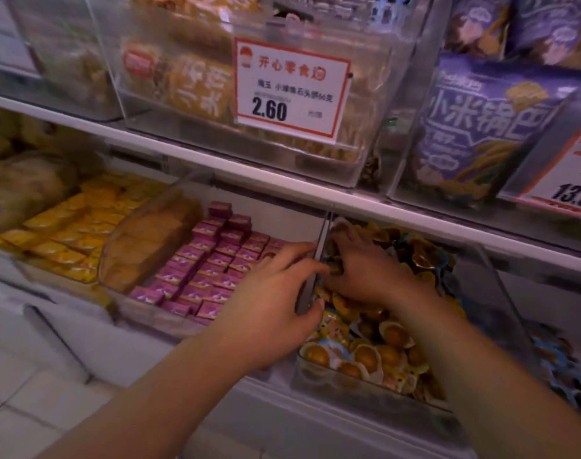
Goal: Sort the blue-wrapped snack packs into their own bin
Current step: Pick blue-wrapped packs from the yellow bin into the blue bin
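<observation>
Your right hand (365, 270) was curled into the clear bin of small crinkly yellow- and blue-wrapped snack packs (375, 346), seemingly pinching one I couldn't make out. Your left hand (276, 293), fingers spread, steadied the clear plastic divider (310, 293) just beside it. The packs looked light, soft and slippery; you'd best have pinched each by its wrapper edge.

Likely a snack shop: price tag (290, 91), stocked clear bins (375, 389).

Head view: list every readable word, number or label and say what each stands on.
"开心零食" and "2.60": white price card on the clear upper bin; its small lines are blurred.
"小米锅巴": purple bag.
"13.8", cut off: right price card.
Print on the orange bags and the small packs below: unreadable.
</observation>
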